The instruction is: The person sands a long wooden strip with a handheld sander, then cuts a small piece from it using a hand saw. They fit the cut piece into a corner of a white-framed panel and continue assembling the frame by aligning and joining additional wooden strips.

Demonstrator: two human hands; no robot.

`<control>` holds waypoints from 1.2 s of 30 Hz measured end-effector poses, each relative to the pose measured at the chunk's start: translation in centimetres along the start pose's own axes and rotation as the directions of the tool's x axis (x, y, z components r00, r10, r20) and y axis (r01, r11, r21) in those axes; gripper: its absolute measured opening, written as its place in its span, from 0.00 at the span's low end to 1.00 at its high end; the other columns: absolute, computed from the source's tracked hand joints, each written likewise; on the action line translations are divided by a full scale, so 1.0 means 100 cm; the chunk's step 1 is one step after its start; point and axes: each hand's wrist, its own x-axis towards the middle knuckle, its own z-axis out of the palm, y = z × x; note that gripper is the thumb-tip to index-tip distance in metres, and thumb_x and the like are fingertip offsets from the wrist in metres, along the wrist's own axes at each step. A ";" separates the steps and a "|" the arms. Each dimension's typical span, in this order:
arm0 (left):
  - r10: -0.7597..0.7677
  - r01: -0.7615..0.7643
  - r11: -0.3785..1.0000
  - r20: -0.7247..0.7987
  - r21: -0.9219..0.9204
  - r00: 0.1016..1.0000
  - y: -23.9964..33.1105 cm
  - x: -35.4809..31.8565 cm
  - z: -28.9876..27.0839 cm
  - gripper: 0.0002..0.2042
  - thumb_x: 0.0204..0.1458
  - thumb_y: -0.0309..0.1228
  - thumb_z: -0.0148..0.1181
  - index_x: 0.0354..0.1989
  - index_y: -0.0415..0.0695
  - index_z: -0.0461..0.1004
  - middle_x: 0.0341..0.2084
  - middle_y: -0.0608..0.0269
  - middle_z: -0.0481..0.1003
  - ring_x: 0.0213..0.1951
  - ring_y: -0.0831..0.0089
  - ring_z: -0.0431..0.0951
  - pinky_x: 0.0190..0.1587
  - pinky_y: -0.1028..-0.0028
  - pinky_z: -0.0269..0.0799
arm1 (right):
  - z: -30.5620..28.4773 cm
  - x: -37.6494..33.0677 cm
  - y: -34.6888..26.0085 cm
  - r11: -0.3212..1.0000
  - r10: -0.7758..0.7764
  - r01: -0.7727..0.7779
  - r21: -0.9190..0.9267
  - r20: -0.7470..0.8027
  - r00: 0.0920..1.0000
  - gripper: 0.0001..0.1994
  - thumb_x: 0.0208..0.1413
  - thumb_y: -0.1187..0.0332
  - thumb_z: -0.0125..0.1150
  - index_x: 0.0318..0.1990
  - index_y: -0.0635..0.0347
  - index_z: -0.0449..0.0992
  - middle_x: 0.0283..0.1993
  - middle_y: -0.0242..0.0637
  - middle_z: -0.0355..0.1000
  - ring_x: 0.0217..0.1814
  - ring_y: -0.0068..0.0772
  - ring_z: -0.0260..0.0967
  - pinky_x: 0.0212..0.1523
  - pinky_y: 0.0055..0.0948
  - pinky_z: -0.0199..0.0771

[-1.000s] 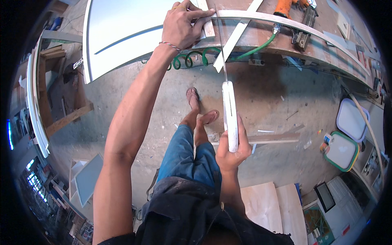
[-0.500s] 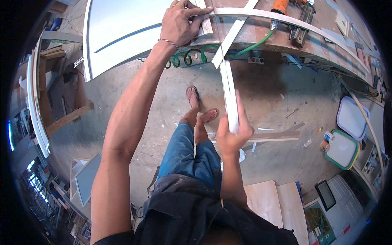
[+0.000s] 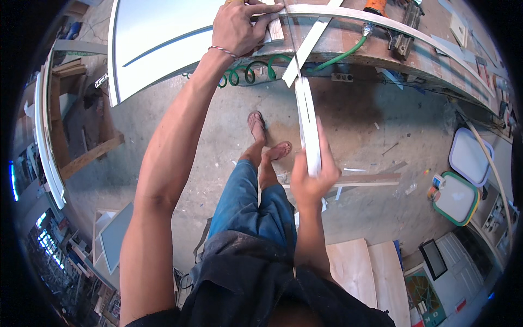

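My right hand [image 3: 317,181] is closed round the pale handle of a handsaw [image 3: 308,128], its index finger stretched along the side. The saw's thin blade, seen nearly edge-on, runs up across a long pale wooden strip [image 3: 348,13]. Just left of the blade, my left hand [image 3: 238,26] grips that strip, thumb and index finger pinching near the cut line. A short wooden block [image 3: 277,31] lies under the strip beside my fingers. Another flat pale strip [image 3: 308,48] passes slantwise beneath the long one and sticks out over the bench edge.
A large white panel [image 3: 158,30] covers the bench's left part. On the workbench [image 3: 348,41] lies an orange nail gun [image 3: 376,7] with a green coiled hose [image 3: 348,56]. Wood offcuts [image 3: 365,178] litter the floor. Plastic trays [image 3: 458,199] stand at right, plywood sheets [image 3: 354,272] behind me.
The saw and my right hand have shifted very slightly. My left hand and the strip sit a little higher in the picture, along with the bench.
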 end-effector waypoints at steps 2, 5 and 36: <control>-0.036 0.036 0.999 -0.003 -0.002 0.999 0.003 -0.005 -0.002 0.09 0.49 0.32 0.67 0.39 0.51 0.86 0.26 0.56 0.74 0.32 0.60 0.74 0.37 0.63 0.71 | -0.009 -0.015 0.001 0.999 -0.035 0.034 -0.033 -0.022 0.999 0.25 0.50 0.79 0.52 0.60 0.69 0.73 0.51 0.56 0.78 0.51 0.42 0.80 0.49 0.34 0.77; 0.017 -0.016 1.000 -0.035 0.010 0.999 0.000 0.000 0.000 0.09 0.50 0.32 0.66 0.39 0.51 0.87 0.26 0.56 0.74 0.33 0.59 0.74 0.38 0.63 0.71 | -0.001 0.001 0.003 0.999 -0.037 0.037 -0.009 -0.017 0.999 0.26 0.50 0.80 0.52 0.60 0.70 0.73 0.51 0.55 0.78 0.51 0.41 0.79 0.49 0.34 0.76; -0.022 0.020 0.990 0.012 0.140 1.000 -0.001 -0.008 0.004 0.10 0.52 0.36 0.66 0.43 0.62 0.86 0.30 0.67 0.76 0.34 0.68 0.72 0.44 0.69 0.70 | 0.014 0.036 0.010 0.944 -0.302 0.324 0.068 -0.229 0.926 0.26 0.56 0.77 0.55 0.63 0.75 0.67 0.59 0.55 0.72 0.58 0.46 0.74 0.59 0.40 0.72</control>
